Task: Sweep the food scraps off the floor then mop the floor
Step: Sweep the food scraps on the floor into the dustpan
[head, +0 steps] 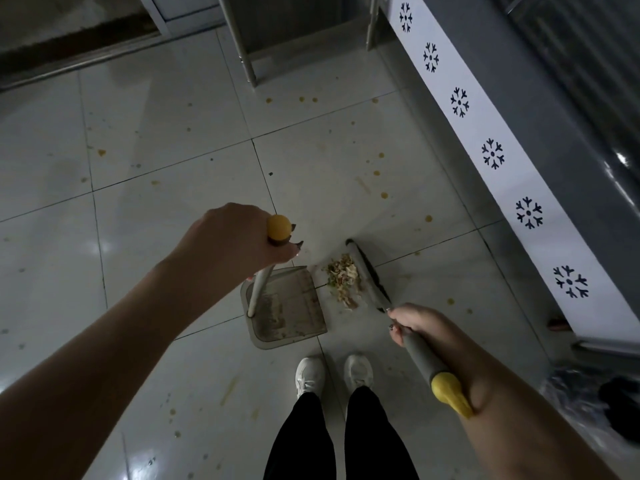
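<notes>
Left hand (239,237) grips yellow-capped pole of grey plastic dustpan (291,306); right hand (412,323) grips grey yellow-ended broom (420,355). Shredded food scraps (341,280) piled at pan's 2 o'clock, not yet in. Orange-spotted tile floor (156,133) looks unmopped.

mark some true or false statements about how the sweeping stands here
1. The left hand grips the handle of the dustpan. True.
2. The scrap pile already lies inside the dustpan. False: it lies on the floor, between the dustpan and the broom.
3. The right hand holds the broom. True.
4. The tiles are spotless. False: orange spots dot them.
</notes>
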### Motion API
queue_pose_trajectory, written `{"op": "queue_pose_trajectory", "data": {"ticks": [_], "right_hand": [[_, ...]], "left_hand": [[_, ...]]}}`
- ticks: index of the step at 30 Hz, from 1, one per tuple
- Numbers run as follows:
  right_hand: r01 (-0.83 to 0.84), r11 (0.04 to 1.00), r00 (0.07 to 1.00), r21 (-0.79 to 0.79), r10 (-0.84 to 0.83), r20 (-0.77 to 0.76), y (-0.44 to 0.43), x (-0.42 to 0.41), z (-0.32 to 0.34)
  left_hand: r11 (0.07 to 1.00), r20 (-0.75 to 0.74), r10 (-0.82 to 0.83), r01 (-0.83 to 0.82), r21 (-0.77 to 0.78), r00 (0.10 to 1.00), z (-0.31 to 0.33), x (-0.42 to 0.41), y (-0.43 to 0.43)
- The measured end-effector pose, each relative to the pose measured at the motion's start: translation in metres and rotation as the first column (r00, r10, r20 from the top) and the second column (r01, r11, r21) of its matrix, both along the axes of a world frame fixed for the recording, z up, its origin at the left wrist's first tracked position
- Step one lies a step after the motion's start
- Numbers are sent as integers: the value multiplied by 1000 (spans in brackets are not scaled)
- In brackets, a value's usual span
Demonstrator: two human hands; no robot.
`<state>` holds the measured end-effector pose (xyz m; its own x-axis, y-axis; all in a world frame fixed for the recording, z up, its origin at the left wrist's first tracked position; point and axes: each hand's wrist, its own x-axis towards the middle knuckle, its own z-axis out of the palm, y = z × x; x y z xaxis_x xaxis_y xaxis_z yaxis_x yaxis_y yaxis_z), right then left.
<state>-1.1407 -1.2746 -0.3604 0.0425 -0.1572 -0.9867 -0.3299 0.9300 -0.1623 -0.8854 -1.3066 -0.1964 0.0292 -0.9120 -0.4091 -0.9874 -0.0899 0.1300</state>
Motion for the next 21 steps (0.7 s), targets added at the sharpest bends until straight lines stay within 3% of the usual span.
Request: {"op": "queue_pose_trajectory", "data": {"ticks": [4,12,18,21], "right_hand": [[78,997,997,-1,-78,24,19,-4,-30],[120,927,986,356,-154,67,10,4,-47],[143,970,989,196,-132,-66,3,-7,-38],[165,986,982,29,-161,-101,-2,-10,-47]], "left_hand": [[1000,-12,5,-5,4,1000,0,-9,2],[1000,-9,4,-4,7,1000,3,-16,3],[998,-5,-30,29,-49,1000,-2,-25,8],[997,-9,-22,21,-79,1000,-4,-23,8]]}}
